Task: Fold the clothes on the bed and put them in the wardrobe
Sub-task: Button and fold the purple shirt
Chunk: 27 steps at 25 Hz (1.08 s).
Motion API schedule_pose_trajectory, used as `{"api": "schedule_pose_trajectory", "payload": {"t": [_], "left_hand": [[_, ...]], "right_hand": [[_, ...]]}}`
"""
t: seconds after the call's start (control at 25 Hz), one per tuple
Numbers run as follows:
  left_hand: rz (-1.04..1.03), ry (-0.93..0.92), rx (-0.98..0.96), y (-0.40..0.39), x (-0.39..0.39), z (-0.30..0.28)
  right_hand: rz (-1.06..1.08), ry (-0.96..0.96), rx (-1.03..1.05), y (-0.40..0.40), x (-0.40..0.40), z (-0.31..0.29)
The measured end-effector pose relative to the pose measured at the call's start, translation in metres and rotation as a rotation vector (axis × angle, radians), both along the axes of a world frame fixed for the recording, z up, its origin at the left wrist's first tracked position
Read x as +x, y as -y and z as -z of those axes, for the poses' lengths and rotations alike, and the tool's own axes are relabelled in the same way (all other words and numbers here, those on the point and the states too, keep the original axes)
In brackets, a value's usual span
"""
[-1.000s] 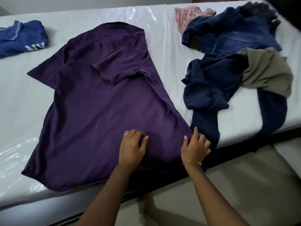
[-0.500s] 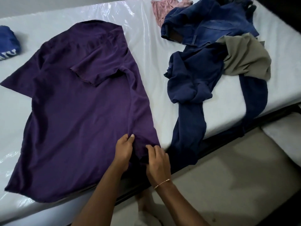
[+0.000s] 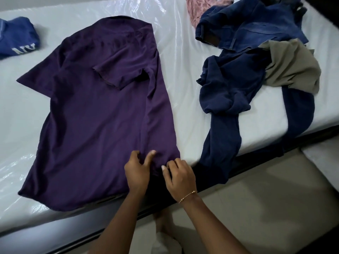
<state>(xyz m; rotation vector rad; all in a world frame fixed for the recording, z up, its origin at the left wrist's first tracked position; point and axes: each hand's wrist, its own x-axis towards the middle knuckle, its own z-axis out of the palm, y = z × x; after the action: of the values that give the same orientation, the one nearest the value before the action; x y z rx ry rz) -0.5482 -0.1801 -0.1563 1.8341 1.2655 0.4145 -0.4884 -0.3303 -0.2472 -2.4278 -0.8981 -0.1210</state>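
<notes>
A purple short-sleeved shirt (image 3: 95, 110) lies spread on the white bed (image 3: 185, 74), its right side and sleeve folded in over the body. My left hand (image 3: 137, 171) rests on the shirt's lower right hem with fingers loosely curled and the index finger stretched out on the cloth. My right hand (image 3: 180, 176), wearing a thin bracelet, sits right beside it at the hem's corner, fingers bent onto the fabric near the bed's edge. Whether either hand pinches the cloth is not clear.
To the right lies a heap of dark navy trousers (image 3: 225, 99), blue denim (image 3: 256, 22) and an olive-grey garment (image 3: 291, 65), with a pink piece (image 3: 198, 8) behind. A folded blue garment with white letters (image 3: 18, 39) sits far left. The floor (image 3: 266, 208) lies below.
The shirt's right side has been folded inward, narrowing it. My right hand slid left along the hem to meet my left hand, which stayed near the lower hem.
</notes>
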Motion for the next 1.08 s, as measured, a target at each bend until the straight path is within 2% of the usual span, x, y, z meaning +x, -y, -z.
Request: {"api": "schedule_pose_trajectory", "payload": {"t": [0.16,0.28,0.48,0.68,0.88,0.92,1.04,1.08], "left_hand": [[0.093,-0.179,0.154,0.006,-0.019,0.004],[-0.014,-0.226,0.22,0.009,-0.024,-0.005],[-0.084,-0.144,0.257,-0.038,0.012,-0.023],[-0.073,-0.143,0.116,-0.101,0.069,-0.035],[-0.115,-0.005,-0.223,-0.161,0.136,-0.041],[-0.154,0.015,-0.246,-0.168,0.145,-0.043],[-0.341,0.002,-0.156,-0.203,0.176,-0.044],[-0.387,0.04,-0.189,-0.216,0.186,-0.045]], "right_hand": [[0.075,0.007,-0.052,-0.01,0.005,0.009],[0.127,-0.019,-0.018,-0.024,0.012,0.001],[0.14,0.022,0.062,-0.086,0.055,-0.015],[0.111,0.036,0.063,-0.152,0.102,-0.019],[0.17,-0.01,0.007,-0.214,0.153,-0.03],[0.204,-0.025,-0.013,-0.22,0.16,-0.035],[0.236,-0.013,-0.124,-0.245,0.187,-0.036],[0.226,-0.003,-0.17,-0.252,0.194,-0.033]]}}
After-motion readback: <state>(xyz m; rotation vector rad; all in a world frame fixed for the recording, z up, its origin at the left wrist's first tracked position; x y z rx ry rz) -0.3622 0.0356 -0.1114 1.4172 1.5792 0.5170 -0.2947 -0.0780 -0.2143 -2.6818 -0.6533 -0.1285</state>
